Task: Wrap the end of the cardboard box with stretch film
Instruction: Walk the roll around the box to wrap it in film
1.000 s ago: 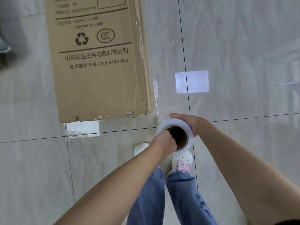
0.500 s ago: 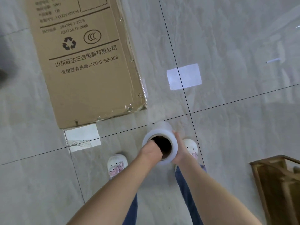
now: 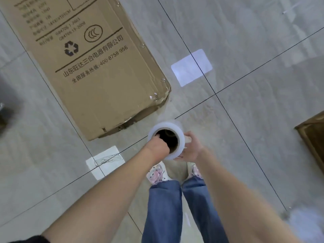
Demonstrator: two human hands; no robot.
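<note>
Clear film now stretches from the roll (image 3: 166, 140), gripped by your left hand (image 3: 158, 148) in its core and right hand (image 3: 192, 149) outside, toward the cardboard box (image 3: 91, 67) corner you've swung around, so continue across its floor-level end.

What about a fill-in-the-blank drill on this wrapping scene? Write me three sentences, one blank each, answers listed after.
1. The left hand has its fingers tucked inside the roll's hollow ____.
2. The right hand holds the stretch film roll from the ____.
3. The cardboard box lies on the tiled ____.

Missing words: core; outside; floor
</note>
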